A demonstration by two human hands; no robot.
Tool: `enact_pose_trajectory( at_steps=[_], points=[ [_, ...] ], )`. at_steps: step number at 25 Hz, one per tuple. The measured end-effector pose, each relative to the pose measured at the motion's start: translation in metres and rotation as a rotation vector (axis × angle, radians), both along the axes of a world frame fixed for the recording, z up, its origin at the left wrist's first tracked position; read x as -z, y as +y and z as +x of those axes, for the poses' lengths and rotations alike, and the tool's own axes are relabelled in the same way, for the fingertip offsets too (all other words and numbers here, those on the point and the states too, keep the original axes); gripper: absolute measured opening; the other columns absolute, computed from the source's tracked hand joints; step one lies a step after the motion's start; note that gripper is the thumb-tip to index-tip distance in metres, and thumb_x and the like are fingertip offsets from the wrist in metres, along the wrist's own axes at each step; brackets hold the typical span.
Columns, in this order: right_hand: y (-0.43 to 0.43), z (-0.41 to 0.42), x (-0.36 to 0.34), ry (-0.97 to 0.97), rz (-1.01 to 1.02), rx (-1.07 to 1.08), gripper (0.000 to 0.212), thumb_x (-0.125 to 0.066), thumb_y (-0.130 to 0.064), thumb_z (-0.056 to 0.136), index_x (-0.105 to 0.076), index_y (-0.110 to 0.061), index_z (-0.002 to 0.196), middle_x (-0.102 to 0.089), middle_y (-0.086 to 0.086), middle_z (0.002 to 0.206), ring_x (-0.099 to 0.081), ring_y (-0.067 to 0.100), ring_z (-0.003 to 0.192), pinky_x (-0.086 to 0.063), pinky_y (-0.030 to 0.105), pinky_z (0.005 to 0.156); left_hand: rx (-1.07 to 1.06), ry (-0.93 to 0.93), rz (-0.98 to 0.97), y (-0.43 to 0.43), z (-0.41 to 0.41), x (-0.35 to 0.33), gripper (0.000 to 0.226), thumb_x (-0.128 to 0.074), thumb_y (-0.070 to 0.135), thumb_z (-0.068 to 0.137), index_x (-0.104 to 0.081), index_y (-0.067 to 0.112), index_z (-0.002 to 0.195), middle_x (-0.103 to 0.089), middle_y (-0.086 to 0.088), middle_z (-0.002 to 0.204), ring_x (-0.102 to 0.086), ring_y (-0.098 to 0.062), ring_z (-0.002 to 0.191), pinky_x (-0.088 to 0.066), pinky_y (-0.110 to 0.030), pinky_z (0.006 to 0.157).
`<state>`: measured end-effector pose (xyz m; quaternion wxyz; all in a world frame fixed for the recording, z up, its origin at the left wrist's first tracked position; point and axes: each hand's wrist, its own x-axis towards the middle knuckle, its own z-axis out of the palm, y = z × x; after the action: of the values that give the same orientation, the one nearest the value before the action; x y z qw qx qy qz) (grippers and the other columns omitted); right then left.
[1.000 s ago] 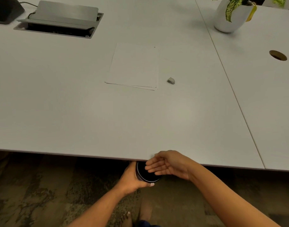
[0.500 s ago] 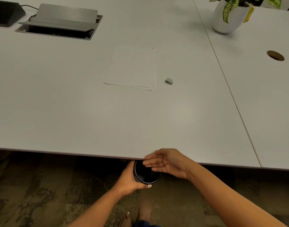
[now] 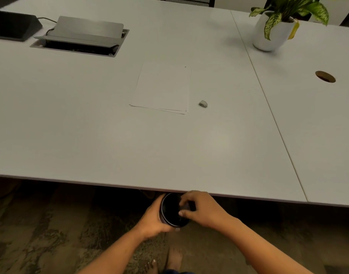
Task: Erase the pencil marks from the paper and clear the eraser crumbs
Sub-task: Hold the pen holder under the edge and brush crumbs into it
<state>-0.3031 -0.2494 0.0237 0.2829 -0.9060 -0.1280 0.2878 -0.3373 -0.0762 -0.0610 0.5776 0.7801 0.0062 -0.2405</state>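
Holding a dark round container [image 3: 174, 211] just under the bench [image 3: 70, 135] edge, lower centre of frame.

- Left hand [image 3: 153, 220]: grip closed around the container's side.
- Right hand [image 3: 203, 209]: fingers curled over the container's open mouth; whether they pinch anything, I cannot tell.
- Paper [image 3: 161, 88]: small stack, flat at centre frame, well apart from both hands. No pencil marks or crumbs are discernible on it.
- Eraser [image 3: 203, 104]: small grey lump just right of the paper's lower corner, untouched.
- Step, as I judge it: crumb disposal at the bench edge, near the close of the task.
- Next move calls for emptying the right hand into the container, then setting it down.
- Surroundings: potted plant [image 3: 272, 30] upper right; cable hatch [image 3: 80, 38] and dark device [image 3: 13, 25] upper left; grommet hole [image 3: 325, 76] right. Nothing obstructs.
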Motion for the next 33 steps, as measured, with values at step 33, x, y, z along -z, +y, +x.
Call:
enact_pose_trajectory(
  at_steps=[33],
  points=[
    [-0.045,0.162,-0.067,-0.366,0.391,0.489,0.104,-0.083,-0.018,0.052,-0.024,-0.021,0.138,-0.049,0.0,0.131,-0.047,0.018,0.118,-0.039,0.027,0.093,-0.049,-0.184,0.095,-0.003,0.181,-0.126,0.068,-0.063,0.04,0.082,-0.029,0.03,0.14,-0.03,0.017,0.138,-0.027,-0.003,0.128,-0.023,-0.02,0.102]
  ],
)
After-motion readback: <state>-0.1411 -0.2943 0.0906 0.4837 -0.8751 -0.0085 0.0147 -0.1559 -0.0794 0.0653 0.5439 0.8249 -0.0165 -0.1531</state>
